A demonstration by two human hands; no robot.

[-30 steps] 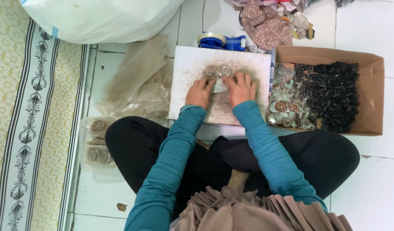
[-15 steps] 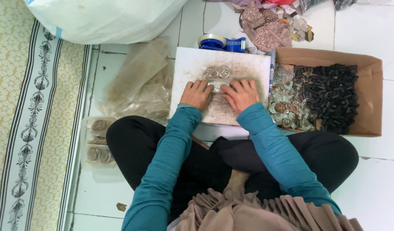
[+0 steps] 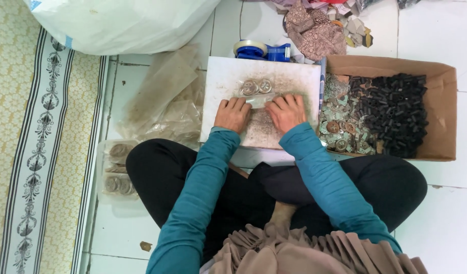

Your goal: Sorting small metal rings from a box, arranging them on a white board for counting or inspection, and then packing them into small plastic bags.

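Left hand [image 3: 232,114] and right hand [image 3: 287,112] side by side, palms down on a speckled white board [image 3: 223,81], fingertips of both pinching a small clear packet [image 3: 257,101] flat against it, just below two round metal discs [image 3: 257,87]. Right of the board, a cardboard box [image 3: 441,116] with black pieces and more discs; above, a blue tape dispenser [image 3: 259,50]; left, clear plastic bags [image 3: 167,101] on the tiled floor.

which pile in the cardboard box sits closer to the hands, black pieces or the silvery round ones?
The silvery round pieces, at the cardboard box's left end beside the right hand; the black pieces lie further right.
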